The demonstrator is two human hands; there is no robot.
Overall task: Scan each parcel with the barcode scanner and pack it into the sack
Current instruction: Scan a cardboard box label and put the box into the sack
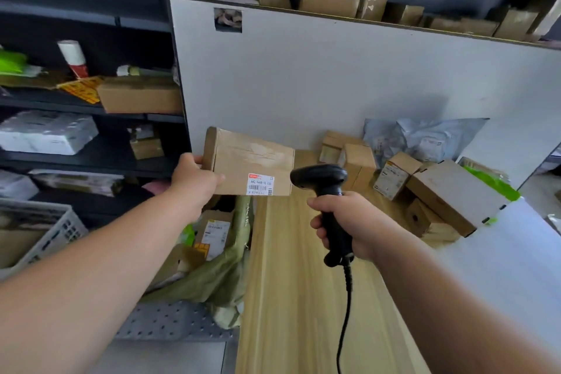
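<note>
My left hand [194, 177] grips the left end of a flat brown cardboard parcel [252, 161], held up above the sack with its white barcode label [260, 184] facing me. My right hand [343, 223] is closed around the handle of a black corded barcode scanner [321, 182]; its head sits just right of the label, pointing at it. Below the parcel, the open olive-green sack [224, 270] hangs beside the wooden table [303, 297] and holds several boxes. More cardboard parcels [394, 179] and a grey poly mailer [419, 140] lie at the table's far end.
A white board [318, 70] stands behind the table, with boxes piled beyond its top edge. Dark shelving [76, 106] on the left carries boxes, a wrapped white bundle and a can. A grey plastic crate [42, 231] sits at lower left. A perforated metal surface [170, 319] lies under the sack.
</note>
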